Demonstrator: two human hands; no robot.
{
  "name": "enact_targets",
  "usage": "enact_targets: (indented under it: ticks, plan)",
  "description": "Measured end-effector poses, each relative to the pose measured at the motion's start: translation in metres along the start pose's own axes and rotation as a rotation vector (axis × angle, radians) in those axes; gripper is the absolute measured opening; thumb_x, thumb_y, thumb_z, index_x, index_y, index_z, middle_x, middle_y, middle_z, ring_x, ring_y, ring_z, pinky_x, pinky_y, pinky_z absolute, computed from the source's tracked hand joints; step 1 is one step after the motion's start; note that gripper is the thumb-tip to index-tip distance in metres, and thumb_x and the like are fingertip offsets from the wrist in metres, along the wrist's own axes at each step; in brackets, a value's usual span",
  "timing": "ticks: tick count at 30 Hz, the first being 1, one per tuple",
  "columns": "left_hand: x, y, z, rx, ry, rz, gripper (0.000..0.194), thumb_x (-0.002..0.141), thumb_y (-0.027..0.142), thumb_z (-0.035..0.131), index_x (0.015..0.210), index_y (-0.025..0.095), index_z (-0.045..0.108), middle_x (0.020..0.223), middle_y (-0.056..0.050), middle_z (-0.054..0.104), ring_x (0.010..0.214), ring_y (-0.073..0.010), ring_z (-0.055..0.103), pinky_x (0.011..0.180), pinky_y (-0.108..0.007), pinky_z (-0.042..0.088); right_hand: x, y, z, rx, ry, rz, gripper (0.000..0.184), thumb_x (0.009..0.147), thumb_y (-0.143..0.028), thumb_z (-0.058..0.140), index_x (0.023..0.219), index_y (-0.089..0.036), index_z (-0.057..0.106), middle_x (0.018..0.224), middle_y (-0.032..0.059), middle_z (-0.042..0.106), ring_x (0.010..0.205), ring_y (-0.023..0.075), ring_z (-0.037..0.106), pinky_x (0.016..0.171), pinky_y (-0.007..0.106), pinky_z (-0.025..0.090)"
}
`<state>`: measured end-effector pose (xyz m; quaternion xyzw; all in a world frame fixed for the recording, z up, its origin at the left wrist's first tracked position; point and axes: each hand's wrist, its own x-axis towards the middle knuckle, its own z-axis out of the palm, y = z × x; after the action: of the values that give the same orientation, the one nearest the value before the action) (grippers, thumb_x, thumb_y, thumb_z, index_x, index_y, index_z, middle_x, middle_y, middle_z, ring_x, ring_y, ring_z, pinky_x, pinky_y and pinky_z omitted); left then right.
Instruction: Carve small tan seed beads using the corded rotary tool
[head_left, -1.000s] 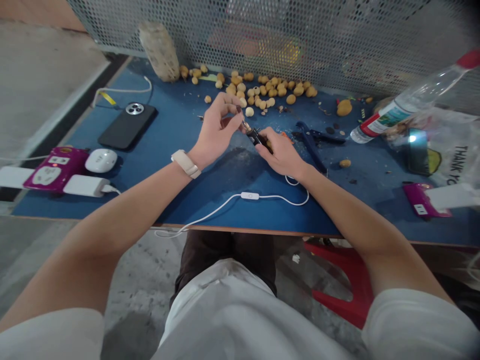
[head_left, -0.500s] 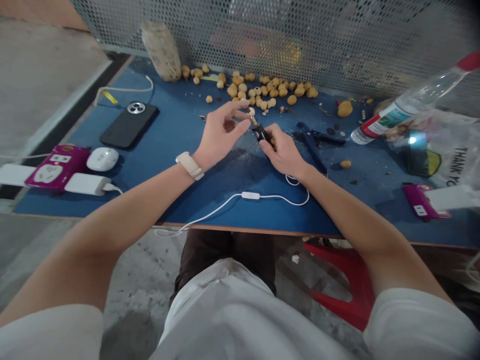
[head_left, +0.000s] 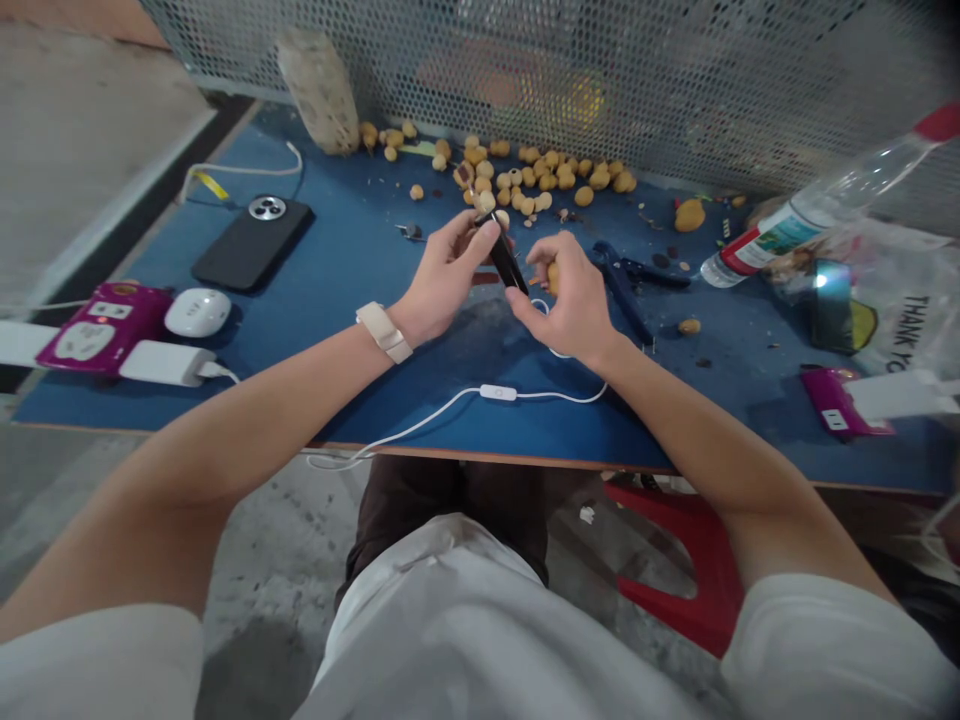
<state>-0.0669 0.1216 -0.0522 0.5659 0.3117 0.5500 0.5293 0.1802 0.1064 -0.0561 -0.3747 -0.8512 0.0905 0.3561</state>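
My left hand (head_left: 455, 265) is closed around the upper part of a black pen-shaped electric tool (head_left: 508, 262), which slants down to the right. A thin metal tip seems to stick out of its top end. My right hand (head_left: 566, 295) has its fingers curled over a small tan gourd (head_left: 553, 278), mostly hidden by them. Its thumb lies at the tool's lower end. From there a white cable (head_left: 551, 340) with an inline switch (head_left: 498, 393) runs across the blue table. Beyond the hands lie many small gourds (head_left: 546, 182).
Blue-handled pliers (head_left: 626, 295) lie right of my right hand. A tilted water bottle (head_left: 787, 235) and a plastic bag (head_left: 911, 290) are at the right. On the left are a black phone (head_left: 251, 243), a white earbud case (head_left: 198, 313) and a purple power socket (head_left: 101, 330). A perforated metal panel (head_left: 420, 70) borders the back.
My left hand has moved from the tool's tip down onto its body and grips it. My right hand has loosened from the tool, its fingers now mainly around the gourd.
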Motion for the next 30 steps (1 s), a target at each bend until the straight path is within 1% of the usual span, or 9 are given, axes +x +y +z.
enact_targets:
  ticks: [4, 8, 12, 16, 19, 22, 25, 27, 30]
  plan:
    - [0.004, -0.003, -0.005, -0.018, 0.006, -0.045, 0.053, 0.12, 0.079, 0.092, 0.123, 0.028, 0.079, 0.121, -0.008, 0.088, 0.134, -0.0368, 0.093, 0.111, -0.053, 0.08, -0.004, -0.016, -0.008, -0.004, -0.043, -0.005, 0.043, 0.125, -0.068, 0.061, 0.145, -0.032, 0.073, 0.119, 0.0114, 0.074, 0.119, 0.0418, 0.079, 0.114, 0.07, 0.071]
    - [0.004, -0.008, -0.004, -0.035, -0.039, -0.029, 0.05, 0.117, 0.075, 0.098, 0.123, 0.027, 0.083, 0.117, -0.008, 0.089, 0.132, -0.0356, 0.093, 0.108, -0.049, 0.082, 0.001, -0.002, -0.008, 0.031, 0.017, 0.062, 0.047, 0.128, -0.067, 0.056, 0.158, -0.033, 0.069, 0.138, 0.015, 0.074, 0.132, 0.0443, 0.076, 0.122, 0.077, 0.069]
    - [-0.001, -0.012, 0.003, -0.042, -0.104, -0.029, 0.05, 0.112, 0.072, 0.105, 0.128, 0.027, 0.092, 0.124, -0.008, 0.092, 0.137, -0.0357, 0.092, 0.107, -0.046, 0.083, 0.006, 0.016, -0.004, 0.045, -0.02, 0.053, 0.06, 0.125, -0.072, 0.068, 0.169, -0.031, 0.061, 0.151, 0.0179, 0.069, 0.149, 0.047, 0.07, 0.134, 0.082, 0.063]
    - [-0.006, -0.015, 0.01, -0.077, -0.218, -0.012, 0.061, 0.104, 0.078, 0.11, 0.135, 0.027, 0.097, 0.136, -0.011, 0.096, 0.15, -0.042, 0.088, 0.117, -0.053, 0.081, 0.004, 0.004, 0.007, 0.064, -0.006, 0.029, 0.083, 0.115, -0.066, 0.089, 0.18, -0.03, 0.054, 0.17, 0.0228, 0.062, 0.161, 0.0482, 0.064, 0.14, 0.08, 0.061]
    - [-0.009, -0.015, 0.015, -0.104, -0.346, 0.013, 0.068, 0.099, 0.08, 0.113, 0.14, 0.027, 0.099, 0.144, -0.012, 0.096, 0.16, -0.047, 0.083, 0.129, -0.059, 0.076, 0.002, -0.008, 0.013, 0.109, 0.087, 0.068, 0.075, 0.117, -0.069, 0.083, 0.178, -0.035, 0.055, 0.168, 0.0215, 0.062, 0.151, 0.0445, 0.07, 0.135, 0.074, 0.066]
    - [-0.012, -0.012, 0.019, -0.111, -0.399, -0.012, 0.064, 0.107, 0.078, 0.107, 0.146, 0.028, 0.097, 0.146, -0.011, 0.096, 0.16, -0.0459, 0.083, 0.128, -0.056, 0.076, 0.003, -0.008, 0.016, 0.132, 0.152, 0.033, 0.058, 0.123, -0.077, 0.064, 0.168, -0.04, 0.056, 0.156, 0.018, 0.067, 0.137, 0.0421, 0.075, 0.124, 0.072, 0.073]
    - [-0.015, -0.005, 0.022, -0.125, -0.365, -0.081, 0.043, 0.124, 0.062, 0.089, 0.148, 0.027, 0.093, 0.15, -0.011, 0.092, 0.151, -0.0409, 0.088, 0.121, -0.053, 0.08, 0.004, 0.001, 0.018, 0.163, 0.233, -0.029, 0.049, 0.126, -0.072, 0.057, 0.162, -0.038, 0.053, 0.154, 0.0166, 0.072, 0.135, 0.0384, 0.079, 0.125, 0.069, 0.074]
    - [-0.016, -0.002, 0.022, -0.114, -0.297, -0.11, 0.027, 0.127, 0.045, 0.081, 0.146, 0.027, 0.088, 0.153, -0.01, 0.088, 0.145, -0.0351, 0.089, 0.117, -0.048, 0.081, 0.005, 0.008, 0.018, 0.206, 0.252, -0.039, 0.045, 0.126, -0.063, 0.061, 0.162, -0.036, 0.053, 0.154, 0.0156, 0.074, 0.137, 0.0379, 0.081, 0.13, 0.071, 0.071]
    - [-0.015, -0.003, 0.022, -0.042, -0.202, -0.096, 0.018, 0.125, 0.035, 0.082, 0.142, 0.029, 0.082, 0.147, -0.006, 0.086, 0.137, -0.0279, 0.089, 0.113, -0.041, 0.079, 0.005, 0.012, 0.019, 0.219, 0.178, 0.009, 0.056, 0.123, -0.056, 0.069, 0.173, -0.036, 0.055, 0.17, 0.016, 0.072, 0.161, 0.0429, 0.076, 0.145, 0.077, 0.062]
